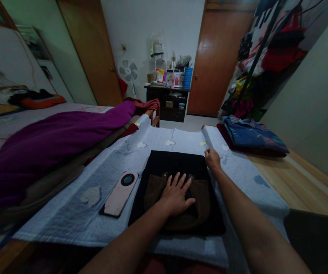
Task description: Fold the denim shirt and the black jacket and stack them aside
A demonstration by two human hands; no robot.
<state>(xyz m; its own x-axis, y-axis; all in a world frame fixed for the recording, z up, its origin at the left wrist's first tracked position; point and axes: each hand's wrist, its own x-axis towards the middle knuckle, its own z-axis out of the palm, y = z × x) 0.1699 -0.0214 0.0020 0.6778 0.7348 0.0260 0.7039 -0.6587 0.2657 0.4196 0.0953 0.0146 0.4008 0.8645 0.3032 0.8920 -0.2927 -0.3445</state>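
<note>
A folded black garment point(164, 161) with a brown part point(202, 194) on top lies on a pale blue patterned cloth point(63, 220). Two small metal snaps show on the brown part. My left hand point(178, 196) rests flat on the garment with its fingers spread. At the garment's far right corner, my right hand point(213, 158) is closed on its edge. A pink phone point(120, 194) with a round black camera lies on the cloth, left of the garment.
Folded blue denim clothing point(255, 133) sits on a dark red one at the right, over a wooden surface point(303, 182). A purple blanket point(66, 140) covers the bed at left. Farther back stand a fan point(128, 71) and a dark cabinet point(166, 104).
</note>
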